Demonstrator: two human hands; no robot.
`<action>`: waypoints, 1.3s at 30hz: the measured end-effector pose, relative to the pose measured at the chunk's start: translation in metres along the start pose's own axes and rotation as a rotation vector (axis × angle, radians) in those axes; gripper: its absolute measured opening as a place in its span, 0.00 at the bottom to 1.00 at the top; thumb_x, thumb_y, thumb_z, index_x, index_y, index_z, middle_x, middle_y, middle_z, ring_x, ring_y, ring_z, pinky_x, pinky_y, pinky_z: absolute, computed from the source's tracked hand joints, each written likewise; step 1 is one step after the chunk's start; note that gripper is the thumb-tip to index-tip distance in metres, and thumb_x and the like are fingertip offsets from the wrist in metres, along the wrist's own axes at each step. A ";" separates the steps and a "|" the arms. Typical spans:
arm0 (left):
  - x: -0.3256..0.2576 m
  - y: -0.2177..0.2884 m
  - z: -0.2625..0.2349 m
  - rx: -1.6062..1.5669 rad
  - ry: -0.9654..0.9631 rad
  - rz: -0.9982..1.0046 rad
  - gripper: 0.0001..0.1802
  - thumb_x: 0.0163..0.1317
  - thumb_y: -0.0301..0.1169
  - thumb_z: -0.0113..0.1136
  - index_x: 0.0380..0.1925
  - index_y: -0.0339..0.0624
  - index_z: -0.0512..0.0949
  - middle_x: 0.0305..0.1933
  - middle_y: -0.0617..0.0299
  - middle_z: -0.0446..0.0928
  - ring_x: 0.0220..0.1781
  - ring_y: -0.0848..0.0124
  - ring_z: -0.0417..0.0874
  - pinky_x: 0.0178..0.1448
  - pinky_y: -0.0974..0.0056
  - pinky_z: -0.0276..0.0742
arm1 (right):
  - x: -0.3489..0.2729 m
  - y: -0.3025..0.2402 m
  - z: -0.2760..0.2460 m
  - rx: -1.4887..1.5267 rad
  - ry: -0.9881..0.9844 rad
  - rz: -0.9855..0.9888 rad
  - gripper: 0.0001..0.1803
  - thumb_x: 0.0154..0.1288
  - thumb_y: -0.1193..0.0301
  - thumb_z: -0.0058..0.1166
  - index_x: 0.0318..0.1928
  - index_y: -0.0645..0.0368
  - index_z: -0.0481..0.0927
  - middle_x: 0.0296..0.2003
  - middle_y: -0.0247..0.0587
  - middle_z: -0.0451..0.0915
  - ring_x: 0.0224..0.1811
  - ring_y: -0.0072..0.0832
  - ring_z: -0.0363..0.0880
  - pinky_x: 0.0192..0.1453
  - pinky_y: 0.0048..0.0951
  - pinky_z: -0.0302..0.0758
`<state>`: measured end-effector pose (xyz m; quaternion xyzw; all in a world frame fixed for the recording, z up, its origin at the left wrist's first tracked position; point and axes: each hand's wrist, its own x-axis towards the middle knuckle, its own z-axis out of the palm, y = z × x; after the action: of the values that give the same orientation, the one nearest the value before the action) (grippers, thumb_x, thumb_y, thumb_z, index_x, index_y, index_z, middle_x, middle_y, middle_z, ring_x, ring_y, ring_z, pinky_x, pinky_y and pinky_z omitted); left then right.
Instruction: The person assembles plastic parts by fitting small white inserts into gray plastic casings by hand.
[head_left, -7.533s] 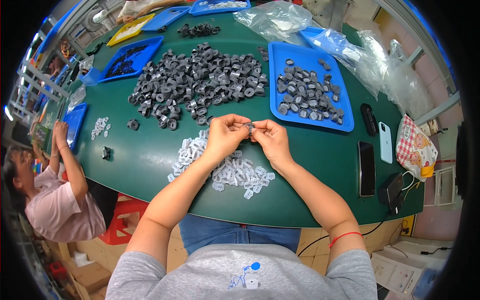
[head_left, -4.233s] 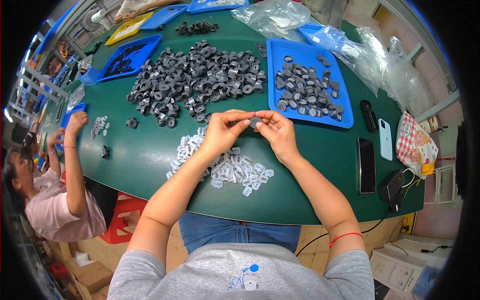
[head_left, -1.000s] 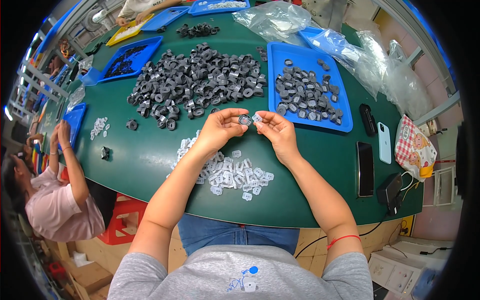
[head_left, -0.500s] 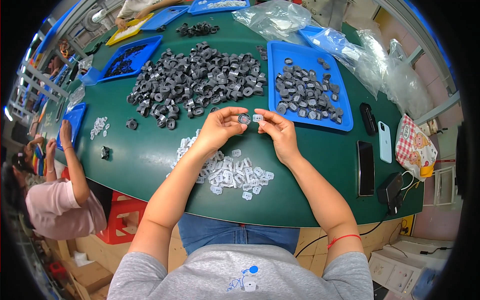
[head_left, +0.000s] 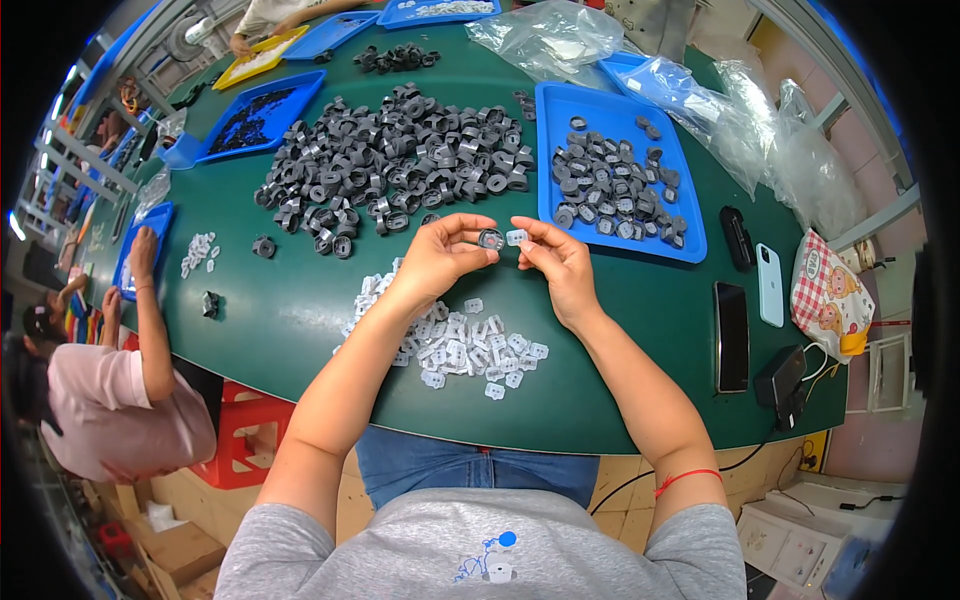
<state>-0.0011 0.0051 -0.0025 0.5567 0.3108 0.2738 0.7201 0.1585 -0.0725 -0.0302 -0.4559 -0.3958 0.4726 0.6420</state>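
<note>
Pinched in my left hand [head_left: 447, 255] is a dark grey round plastic housing [head_left: 490, 239], its hollow side turned up. My right hand [head_left: 556, 262] grips a small translucent white plastic plate [head_left: 516, 237] between thumb and fingers. The two parts sit side by side with almost no gap, and the plate is outside the housing. Below my hands lies a loose pile of similar white plates [head_left: 455, 352], partly covered by my left forearm. Beyond them spreads a large heap of dark grey housings [head_left: 400, 150].
A blue tray [head_left: 690, 235] at the right holds several housings with white pieces in them. Further right lie a black phone [head_left: 731, 335], a light blue phone [head_left: 769, 285] and a patterned pouch [head_left: 830, 290]. Plastic bags [head_left: 545, 40] lie behind. A co-worker [head_left: 120, 400] sits at the left.
My hands stay nearly in place, with the housing shifting slightly right toward the plate. The co-worker at the left has moved both hands over the blue tray there.
</note>
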 end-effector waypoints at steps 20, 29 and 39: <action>-0.001 0.001 0.002 0.010 -0.014 -0.004 0.20 0.49 0.18 0.56 0.45 0.34 0.71 0.37 0.61 0.75 0.36 0.77 0.79 0.42 0.75 0.73 | 0.000 0.000 0.000 -0.012 0.005 0.022 0.12 0.58 0.74 0.50 0.44 0.62 0.76 0.28 0.28 0.75 0.28 0.12 0.69 0.34 0.15 0.68; -0.001 0.001 0.002 0.010 -0.016 -0.008 0.20 0.49 0.18 0.56 0.45 0.34 0.71 0.38 0.60 0.76 0.36 0.77 0.79 0.43 0.75 0.73 | 0.000 0.001 -0.001 -0.012 0.001 0.028 0.13 0.58 0.73 0.51 0.44 0.62 0.76 0.28 0.28 0.75 0.27 0.12 0.68 0.34 0.15 0.68; 0.000 -0.001 0.001 0.016 -0.022 0.008 0.21 0.50 0.17 0.54 0.47 0.33 0.70 0.40 0.58 0.75 0.40 0.74 0.79 0.46 0.73 0.73 | 0.001 0.001 0.000 -0.013 0.011 0.018 0.13 0.59 0.73 0.50 0.44 0.61 0.76 0.27 0.26 0.74 0.27 0.12 0.68 0.35 0.15 0.68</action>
<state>-0.0005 0.0043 -0.0036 0.5664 0.3030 0.2681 0.7180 0.1587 -0.0718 -0.0312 -0.4662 -0.3912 0.4733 0.6368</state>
